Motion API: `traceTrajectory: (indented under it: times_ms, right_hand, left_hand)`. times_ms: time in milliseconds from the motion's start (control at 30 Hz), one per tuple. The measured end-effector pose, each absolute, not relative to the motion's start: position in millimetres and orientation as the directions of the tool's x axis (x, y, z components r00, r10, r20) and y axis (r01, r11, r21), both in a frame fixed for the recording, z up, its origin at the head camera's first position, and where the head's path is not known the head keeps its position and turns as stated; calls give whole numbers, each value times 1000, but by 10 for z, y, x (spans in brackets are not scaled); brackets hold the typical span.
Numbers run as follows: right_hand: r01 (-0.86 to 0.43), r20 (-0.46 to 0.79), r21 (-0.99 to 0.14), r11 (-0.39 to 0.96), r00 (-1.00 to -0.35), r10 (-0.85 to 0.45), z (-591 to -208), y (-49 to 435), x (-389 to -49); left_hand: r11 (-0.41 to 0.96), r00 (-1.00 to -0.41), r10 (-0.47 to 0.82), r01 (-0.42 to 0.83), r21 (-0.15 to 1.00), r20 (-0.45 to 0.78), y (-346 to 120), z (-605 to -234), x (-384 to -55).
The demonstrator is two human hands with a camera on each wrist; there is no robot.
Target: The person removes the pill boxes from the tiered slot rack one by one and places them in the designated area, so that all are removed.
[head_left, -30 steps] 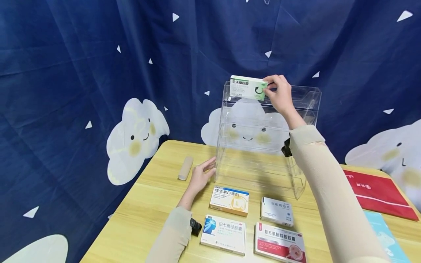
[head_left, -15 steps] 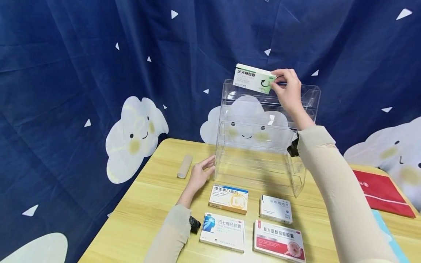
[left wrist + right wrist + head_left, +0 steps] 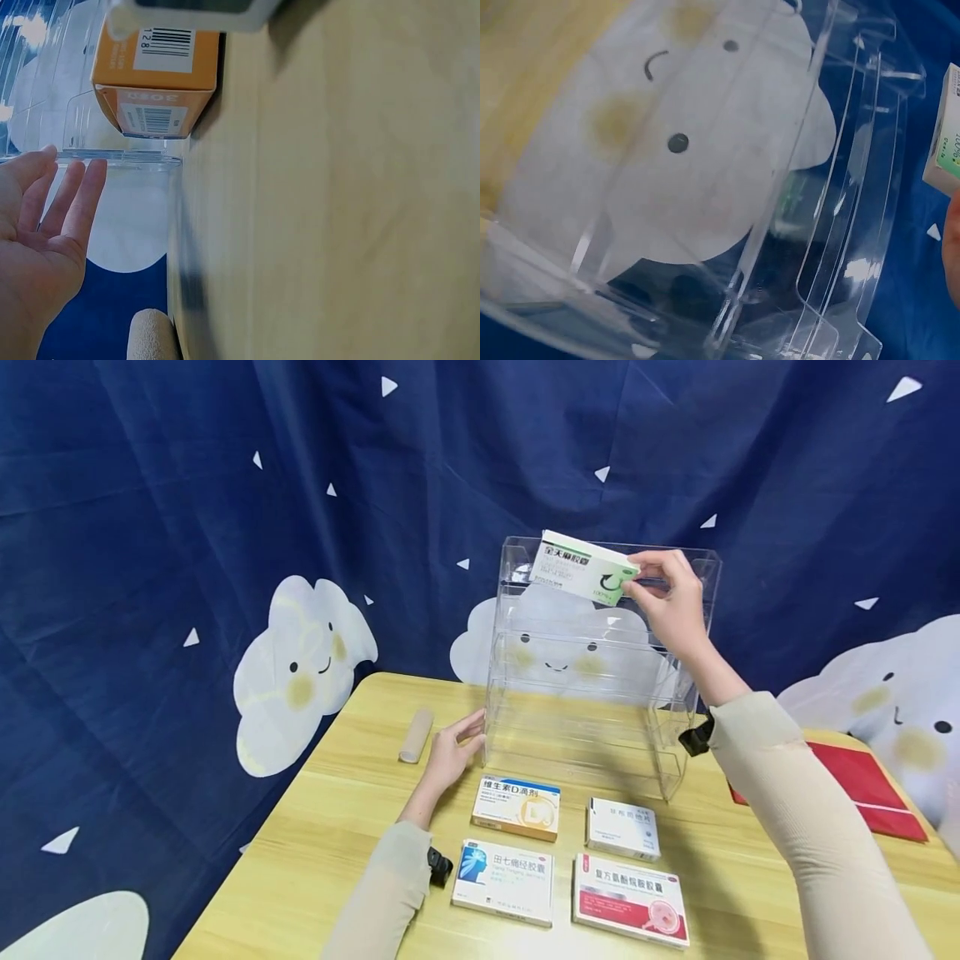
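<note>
My right hand point(image 3: 675, 606) pinches a white and green medicine box point(image 3: 583, 568) by its right end, between thumb and fingers. The box slants down to the right in front of the top tier of a clear acrylic display rack point(image 3: 577, 752). Only a corner of that box point(image 3: 949, 142) and a bit of the hand show at the right edge of the right wrist view. Low on the rack's left side, my left hand point(image 3: 452, 750) has its fingertips at the panel. In the left wrist view the fingers point(image 3: 84, 199) are fairly straight and reach the panel's edge.
In front of the rack lie an orange and white vitamin D box point(image 3: 516, 808), a small white box point(image 3: 622, 828), a white and blue box point(image 3: 502, 882) and a white and red box point(image 3: 630, 900). A cardboard tube point(image 3: 416, 737) lies left; a red packet point(image 3: 870, 789) lies right.
The medicine box rose off the rack's top and shifted right, then came down again with a steeper slant. My left hand stays at the rack's side. The head view has shifted slightly.
</note>
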State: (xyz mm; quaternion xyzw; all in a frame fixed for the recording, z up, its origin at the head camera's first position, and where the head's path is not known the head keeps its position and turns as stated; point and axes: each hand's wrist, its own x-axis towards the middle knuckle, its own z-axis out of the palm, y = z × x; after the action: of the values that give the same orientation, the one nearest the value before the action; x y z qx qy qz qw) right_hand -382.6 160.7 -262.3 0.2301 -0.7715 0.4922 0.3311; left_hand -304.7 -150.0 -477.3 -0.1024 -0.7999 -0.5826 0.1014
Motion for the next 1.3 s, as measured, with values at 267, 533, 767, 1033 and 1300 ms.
traceTrajectory:
  times_ms: [267, 533, 767, 1033, 1300]
  right_hand:
    - [-719, 739, -579, 385, -662, -125, -2883, 1686, -3422]
    - [-747, 729, -621, 240, -662, -173, -3198, 1773, -2967]
    - [-764, 736, -642, 69, -638, -226, -3414, 1765, -2615]
    - [-731, 670, -675, 95, -662, -335, -3710, 1747, -2241]
    - [-670, 579, -736, 102, -700, -418, -4000, 1613, -1842]
  left_hand:
    - [297, -959, 29, 278, 913, 283, -1511, -4739, -3032]
    - [317, -958, 28, 280, 906, 286, -1552, -4772, -3074]
    - [314, -958, 20, 278, 908, 286, -1611, -4749, -3109]
    - [330, -957, 10, 276, 903, 289, -1642, -4728, -3121]
    - [350, -958, 8, 272, 896, 288, -1663, -4717, -3120]
